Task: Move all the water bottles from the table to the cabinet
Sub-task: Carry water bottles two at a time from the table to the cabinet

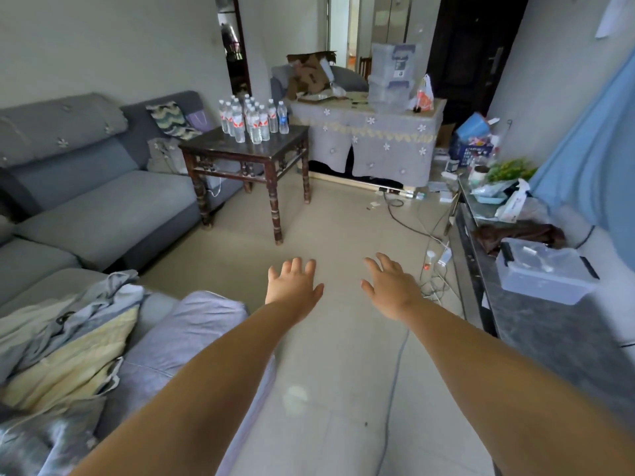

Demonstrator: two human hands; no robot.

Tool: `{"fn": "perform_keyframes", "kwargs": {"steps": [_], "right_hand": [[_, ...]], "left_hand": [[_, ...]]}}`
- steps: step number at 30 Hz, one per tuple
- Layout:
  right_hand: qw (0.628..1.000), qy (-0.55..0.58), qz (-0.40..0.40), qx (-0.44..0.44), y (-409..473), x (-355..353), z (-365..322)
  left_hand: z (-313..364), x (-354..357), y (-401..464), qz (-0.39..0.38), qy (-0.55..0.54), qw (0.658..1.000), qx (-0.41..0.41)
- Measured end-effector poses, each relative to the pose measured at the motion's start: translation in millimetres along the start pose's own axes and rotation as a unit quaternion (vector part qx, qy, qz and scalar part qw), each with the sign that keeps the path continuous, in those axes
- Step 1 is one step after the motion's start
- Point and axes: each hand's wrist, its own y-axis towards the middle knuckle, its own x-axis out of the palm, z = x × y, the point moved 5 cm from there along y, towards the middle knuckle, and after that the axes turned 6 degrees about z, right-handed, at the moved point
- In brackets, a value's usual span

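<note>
water bottles (pixel 253 120): clear glossy plastic, paper-like labels
table (pixel 247 156): dark carved wood, worn dull sheen on top
sofa (pixel 92 201): grey matt cloth
floor (pixel 330 235): smooth pale tiles, faint gloss
storage box (pixel 544 273): translucent plastic, smooth
cabinet top (pixel 536 324): dark, smooth, stone-like
table cover (pixel 371 139): grey cloth, embroidered flowers

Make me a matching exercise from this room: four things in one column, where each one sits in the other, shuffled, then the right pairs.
Things:
1. water bottles
2. clear lidded box
3. cardboard box
4. patterned cushion

Places:
A. on the grey sofa, by its backrest
B. on the dark cabinet top at right
C. on the dark wooden table
D. on the cloth-covered furniture at the back

Pairs: 1-C, 2-B, 3-D, 4-A
</note>
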Motion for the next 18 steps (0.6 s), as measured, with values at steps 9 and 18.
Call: {"fn": "perform_keyframes", "kwargs": {"steps": [9,18], "right_hand": [[1.0,0.008,-0.019,-0.015,121,10,50],[0.999,0.003,-0.004,-0.037,319,16,64]], "left_hand": [[16,14,118,-0.003,-0.032,0.998,-0.047],[-22,34,304,0.013,-0.055,0.995,-0.088]]}}
